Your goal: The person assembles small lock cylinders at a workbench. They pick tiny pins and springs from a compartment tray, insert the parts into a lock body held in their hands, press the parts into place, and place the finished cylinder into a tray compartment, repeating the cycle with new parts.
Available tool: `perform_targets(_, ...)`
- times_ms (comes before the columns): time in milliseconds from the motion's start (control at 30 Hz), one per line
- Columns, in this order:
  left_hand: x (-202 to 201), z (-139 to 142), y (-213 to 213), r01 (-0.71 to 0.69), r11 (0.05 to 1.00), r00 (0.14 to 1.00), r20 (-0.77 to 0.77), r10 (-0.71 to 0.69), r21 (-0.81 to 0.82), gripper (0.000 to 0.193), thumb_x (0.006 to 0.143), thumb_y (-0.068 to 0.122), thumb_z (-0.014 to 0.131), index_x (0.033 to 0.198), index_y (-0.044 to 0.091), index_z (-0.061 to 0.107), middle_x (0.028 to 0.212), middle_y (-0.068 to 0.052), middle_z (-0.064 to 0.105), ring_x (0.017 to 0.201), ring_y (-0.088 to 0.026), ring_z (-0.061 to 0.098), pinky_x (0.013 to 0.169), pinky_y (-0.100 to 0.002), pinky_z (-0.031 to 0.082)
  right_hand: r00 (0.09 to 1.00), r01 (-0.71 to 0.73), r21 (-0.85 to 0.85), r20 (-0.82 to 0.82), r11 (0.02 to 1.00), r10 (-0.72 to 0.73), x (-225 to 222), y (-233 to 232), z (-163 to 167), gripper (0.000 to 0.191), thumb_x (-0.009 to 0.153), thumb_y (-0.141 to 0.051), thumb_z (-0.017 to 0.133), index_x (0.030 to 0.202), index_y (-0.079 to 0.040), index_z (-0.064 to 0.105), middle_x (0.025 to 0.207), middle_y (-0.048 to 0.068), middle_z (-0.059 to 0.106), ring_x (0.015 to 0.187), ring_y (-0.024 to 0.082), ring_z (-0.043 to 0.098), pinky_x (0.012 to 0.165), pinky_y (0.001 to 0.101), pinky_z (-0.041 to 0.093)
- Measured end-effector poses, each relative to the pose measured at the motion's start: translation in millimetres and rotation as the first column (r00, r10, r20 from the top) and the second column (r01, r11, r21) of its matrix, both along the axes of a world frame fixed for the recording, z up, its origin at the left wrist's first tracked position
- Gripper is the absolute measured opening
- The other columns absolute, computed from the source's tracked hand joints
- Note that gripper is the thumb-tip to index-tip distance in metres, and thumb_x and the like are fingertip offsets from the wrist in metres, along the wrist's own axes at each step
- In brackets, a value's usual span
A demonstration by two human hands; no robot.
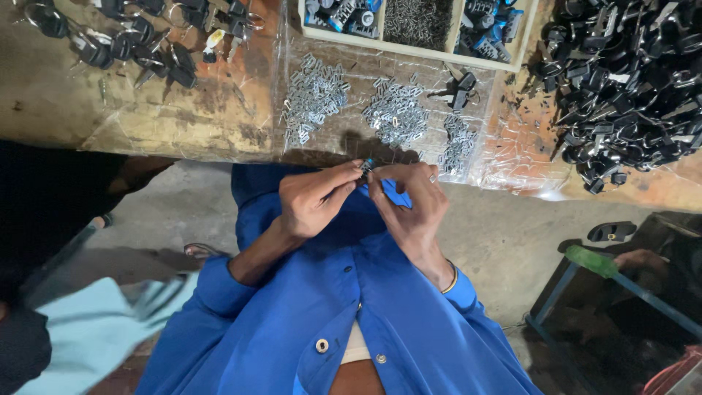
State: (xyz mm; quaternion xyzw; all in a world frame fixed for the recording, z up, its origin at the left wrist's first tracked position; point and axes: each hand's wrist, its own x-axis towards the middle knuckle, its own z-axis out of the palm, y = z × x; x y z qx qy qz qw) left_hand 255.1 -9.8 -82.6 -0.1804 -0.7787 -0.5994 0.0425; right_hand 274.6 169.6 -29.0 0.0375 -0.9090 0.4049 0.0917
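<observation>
My left hand [313,199] and my right hand [411,203] meet in front of my blue shirt, just below the workbench edge. Between the fingertips of both hands sits a small dark part with a blue tip [366,167]. Both hands pinch it, and most of it is hidden by my fingers. On the bench just above lie small heaps of metal clips [395,111] on a clear plastic sheet [504,153].
A large heap of black plastic parts [629,80] fills the bench at right. Black-headed keys [139,40] lie at upper left. A wooden tray [417,25] with blue and black parts stands at the back. A black sandal [611,232] and a blue metal frame [621,281] are on the floor at right.
</observation>
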Motion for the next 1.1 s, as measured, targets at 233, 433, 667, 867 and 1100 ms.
perform_targets(233, -2, -3, 4, -0.059, 0.993, 0.995, 0.088, 0.05, 0.1, 0.023, 0.088, 0.0, 0.085, 0.108, -0.001, 0.073, 0.111, -0.015, 0.077, 0.096, -0.02, 0.079, 0.079, -0.03, 0.064, 0.992, 0.108, 0.285, -0.089, 0.953, -0.086, -4, 34, 11, 0.039, 0.081, -0.019, 0.093, 0.116, -0.015, 0.076, 0.117, 0.008, 0.062, 0.11, 0.03, 0.054, 0.1, 0.0458, 0.037)
perform_targets(433, -2, -7, 6, -0.045, 0.979, 0.98, 0.198, 0.005, 0.201, 0.021, 0.091, -0.003, 0.081, 0.111, -0.003, 0.072, 0.113, -0.017, 0.077, 0.098, -0.019, 0.079, 0.078, -0.028, 0.065, 0.978, 0.042, 0.489, -0.2, 0.871, 0.065, 2, 58, -6, 0.031, 0.082, -0.02, 0.091, 0.11, -0.024, 0.079, 0.12, 0.003, 0.067, 0.113, 0.033, 0.052, 0.101, 0.049, 0.029)
perform_targets(667, 0, -3, 9, -0.093, 0.989, 0.978, 0.197, 0.069, 0.114, 0.022, 0.086, 0.0, 0.087, 0.104, -0.001, 0.075, 0.107, -0.015, 0.079, 0.084, -0.015, 0.078, 0.062, -0.023, 0.056, 0.995, -0.062, 0.14, -0.073, 0.988, 0.073, 15, 52, -10, 0.021, 0.085, -0.003, 0.084, 0.103, -0.008, 0.075, 0.104, 0.005, 0.072, 0.103, 0.026, 0.065, 0.097, 0.0383, 0.043)
perform_targets(867, 3, 0, 2, -0.094, 0.986, 0.982, 0.173, 0.069, 0.135, 0.023, 0.088, 0.002, 0.086, 0.107, -0.001, 0.074, 0.11, -0.014, 0.078, 0.094, -0.017, 0.078, 0.075, -0.026, 0.062, 0.996, -0.053, -0.06, -0.074, 0.997, 0.048, 2, 11, -2, 0.022, 0.086, 0.004, 0.082, 0.105, -0.004, 0.075, 0.103, 0.008, 0.073, 0.099, 0.025, 0.065, 0.09, 0.0349, 0.05)
perform_targets(1100, 5, 1, -15, -0.067, 0.99, 0.988, 0.147, 0.048, 0.128, 0.022, 0.089, 0.001, 0.084, 0.109, -0.001, 0.074, 0.112, -0.015, 0.077, 0.102, -0.022, 0.079, 0.084, -0.03, 0.065, 0.996, 0.077, -0.353, 0.071, 0.932, -0.056, 0, -21, -7, 0.02, 0.09, 0.003, 0.082, 0.105, -0.003, 0.07, 0.102, 0.007, 0.073, 0.096, 0.021, 0.064, 0.087, 0.0322, 0.051)
